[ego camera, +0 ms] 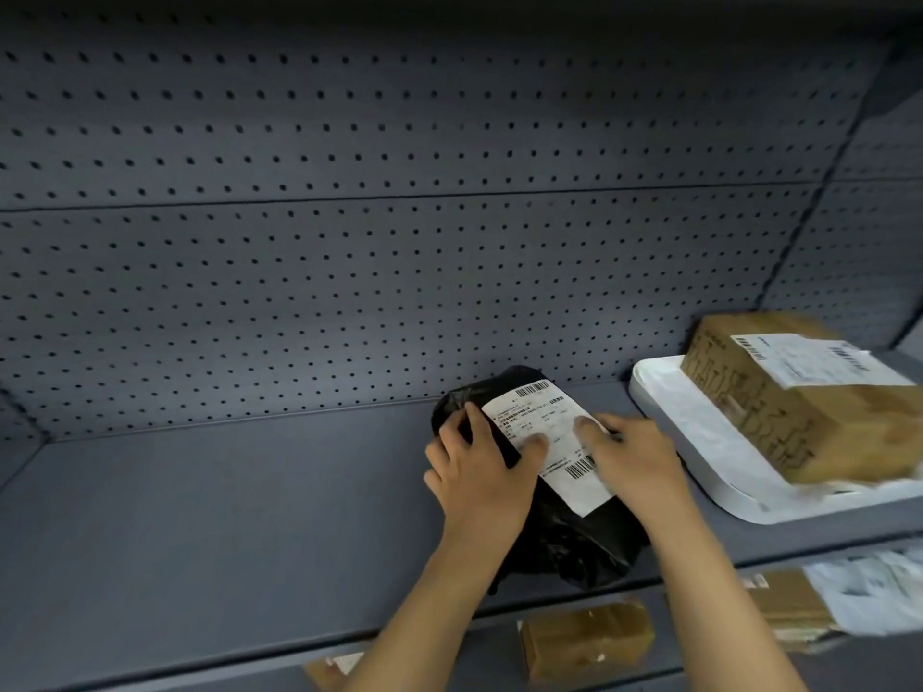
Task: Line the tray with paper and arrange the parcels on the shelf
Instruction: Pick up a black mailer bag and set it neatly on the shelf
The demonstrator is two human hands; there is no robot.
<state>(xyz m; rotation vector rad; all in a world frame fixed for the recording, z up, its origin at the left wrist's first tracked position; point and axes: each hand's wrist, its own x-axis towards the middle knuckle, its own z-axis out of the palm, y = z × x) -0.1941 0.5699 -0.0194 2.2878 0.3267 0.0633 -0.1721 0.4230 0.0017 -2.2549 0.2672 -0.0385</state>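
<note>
1. Grey metal shelf (200,516) with a perforated back panel (349,242) fills my view; on its flat board lies the black bag parcel (564,531), just left of the white tray (699,457).
2. Its white shipping label (544,432) faces up, barcodes at both ends; the bag's near end sticks out a little over the shelf's front edge.
3. My left hand (479,472) lies on the parcel's left side, fingers spread and curled round its edge, thumb pressed flat on the label.
4. My right hand (634,457) rests on the parcel's right side, fingers together and flat on the label; neither hand pinches anything.
5. Right of the parcel, the tray holds white paper (699,417) and a brown cardboard box (799,392) with its own label on top.
6. Below the parcel, on the lower shelf, sit more brown boxes (584,641) and a pale bag (869,586), blurred.
</note>
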